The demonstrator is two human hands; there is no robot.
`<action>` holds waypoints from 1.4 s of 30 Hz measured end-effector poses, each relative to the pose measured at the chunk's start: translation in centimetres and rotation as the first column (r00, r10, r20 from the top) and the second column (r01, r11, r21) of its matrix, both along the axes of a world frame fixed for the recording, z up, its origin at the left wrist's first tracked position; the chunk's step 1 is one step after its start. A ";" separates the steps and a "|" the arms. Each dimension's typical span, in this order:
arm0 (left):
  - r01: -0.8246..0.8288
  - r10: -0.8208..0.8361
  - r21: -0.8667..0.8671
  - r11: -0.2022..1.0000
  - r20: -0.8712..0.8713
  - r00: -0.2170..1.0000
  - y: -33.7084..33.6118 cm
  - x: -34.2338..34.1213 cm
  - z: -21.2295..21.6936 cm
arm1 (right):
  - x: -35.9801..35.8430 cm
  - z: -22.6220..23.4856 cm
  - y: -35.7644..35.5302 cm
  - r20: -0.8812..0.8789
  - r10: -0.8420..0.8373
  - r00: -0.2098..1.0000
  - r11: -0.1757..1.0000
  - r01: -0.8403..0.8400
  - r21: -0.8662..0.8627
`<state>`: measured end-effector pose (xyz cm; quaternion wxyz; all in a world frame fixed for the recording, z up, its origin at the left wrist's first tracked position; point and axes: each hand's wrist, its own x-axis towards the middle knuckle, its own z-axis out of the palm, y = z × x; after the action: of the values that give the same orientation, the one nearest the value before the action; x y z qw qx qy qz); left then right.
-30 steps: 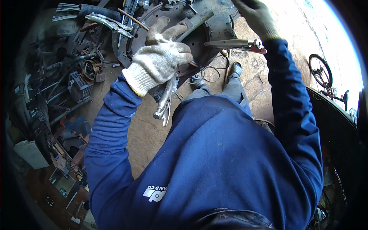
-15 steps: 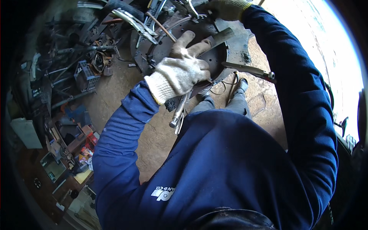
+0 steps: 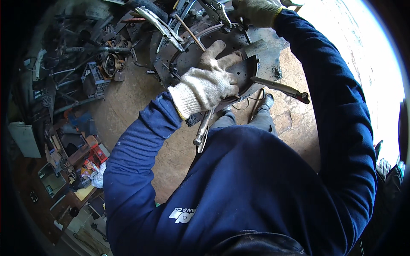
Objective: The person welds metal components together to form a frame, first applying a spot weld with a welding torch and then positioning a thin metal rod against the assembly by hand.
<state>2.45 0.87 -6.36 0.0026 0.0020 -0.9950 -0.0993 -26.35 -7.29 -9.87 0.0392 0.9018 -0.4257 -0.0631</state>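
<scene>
My left hand (image 3: pixel 207 87), in a pale knitted work glove with darkened fingers, lies over a dark round metal plate (image 3: pixel 222 40). Two of its fingers stretch apart and the others bend down against the metal. A flat grey metal piece (image 3: pixel 256 48) meets one fingertip. At the top edge my right hand (image 3: pixel 258 12), gloved too, is curled beside locking pliers (image 3: pixel 217 13); what its fingers close on is hidden. More locking pliers (image 3: pixel 284 88) sit at the plate's right side, others (image 3: pixel 204 130) below my left wrist, and another pair (image 3: pixel 160 27) at the upper left.
Under the work is a brown floor (image 3: pixel 171 170), with my feet (image 3: pixel 267 102) just below the plate. Scrap metal and a grey plastic crate (image 3: pixel 94 79) crowd the left. A cluttered wooden surface (image 3: pixel 32 217) lies at the lower left. Strong light enters at right.
The view has shifted slightly, so the plate and pliers appear lower and further right. My left hand keeps its spread pose on the plate; the right stays curled at the top.
</scene>
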 end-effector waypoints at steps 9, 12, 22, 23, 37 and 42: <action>-0.053 0.058 0.070 0.996 -0.064 0.996 0.3 0.4 -0.7 | -0.4 -1.8 -1.0 -0.039 -0.125 0.991 0.991 0.124 -0.048; -0.062 0.064 0.114 0.992 -0.011 0.998 0.3 0.5 -0.5 | 0.1 -0.2 -1.1 -0.008 -0.026 1.000 0.997 0.026 0.079; -0.097 0.100 0.181 0.979 -0.013 0.995 0.7 0.7 -1.3 | 0.5 -0.2 -2.0 -0.033 -0.060 0.998 0.994 0.062 0.091; -0.122 0.126 0.213 0.969 -0.005 0.992 0.9 0.8 -1.7 | 0.7 -0.2 -2.2 -0.029 -0.062 0.998 0.993 0.065 0.097; -0.046 0.046 0.058 0.997 0.011 0.999 0.2 0.5 0.2 | -1.5 4.9 -0.4 0.472 -0.224 0.853 0.969 0.249 0.011; -0.496 0.406 0.645 0.581 0.299 0.864 1.1 -0.3 -2.5 | 2.9 10.3 3.1 0.597 -0.156 0.787 0.988 0.113 0.109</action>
<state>2.19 2.01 -8.91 -0.0326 0.2616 -0.8445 -0.4662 -23.50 -4.15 0.46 -0.1334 0.8430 -0.4766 0.2107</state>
